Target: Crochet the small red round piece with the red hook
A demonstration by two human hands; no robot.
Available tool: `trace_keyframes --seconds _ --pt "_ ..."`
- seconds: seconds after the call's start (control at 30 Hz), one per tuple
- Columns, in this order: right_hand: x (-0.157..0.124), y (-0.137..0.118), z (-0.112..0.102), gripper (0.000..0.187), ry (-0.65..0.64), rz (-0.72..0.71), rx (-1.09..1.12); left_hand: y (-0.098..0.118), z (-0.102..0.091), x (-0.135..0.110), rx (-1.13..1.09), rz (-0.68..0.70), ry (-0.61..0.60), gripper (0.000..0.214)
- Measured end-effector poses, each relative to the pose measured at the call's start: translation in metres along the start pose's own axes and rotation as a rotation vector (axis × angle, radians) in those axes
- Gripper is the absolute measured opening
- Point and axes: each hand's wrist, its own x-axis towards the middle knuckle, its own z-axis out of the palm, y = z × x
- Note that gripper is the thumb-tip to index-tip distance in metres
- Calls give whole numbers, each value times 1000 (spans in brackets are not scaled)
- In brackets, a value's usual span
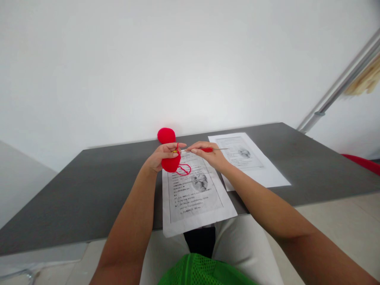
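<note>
My left hand (160, 155) pinches a red crocheted piece (171, 163), which hangs below the fingers. A strand of red yarn (184, 170) loops down from the piece, and yarn also runs up over the left index finger. A small yellow spot (175, 151) shows at the top edge of the piece; I cannot make out what it is. My right hand (211, 153) holds a crochet hook (207, 150) with a red grip, its tip pointing left at the piece. Behind the left hand, a red ball of yarn (166, 135) rests near the wall.
Two printed sheets lie on the dark grey table (103, 190): a near sheet (192, 219) under my hands, overhanging the front edge, and a far sheet (267, 180) to the right. A white wall (190, 71) stands behind. At the right are a metal pole (341, 89) and a red object (360, 163).
</note>
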Motion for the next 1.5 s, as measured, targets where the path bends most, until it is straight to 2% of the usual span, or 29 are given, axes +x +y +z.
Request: trace_keyframes --seconds 0.2,0.43,0.73,0.93,1.5 --pt "1 -5 0 17 1 44 20 -1 -2 -2 -24 -22 -38 41" --pt "3 -5 -8 16 -104 14 3 -4 -2 -3 -72 -9 -82 38" --pt "3 -8 -6 17 -70 31 4 -5 -6 -6 -6 -58 -112 40" --pt "5 -8 -11 16 -131 12 28 -6 -5 -5 -41 -47 -117 38" --pt "4 -9 -14 13 -147 70 140 -7 -11 -5 28 -89 -86 31"
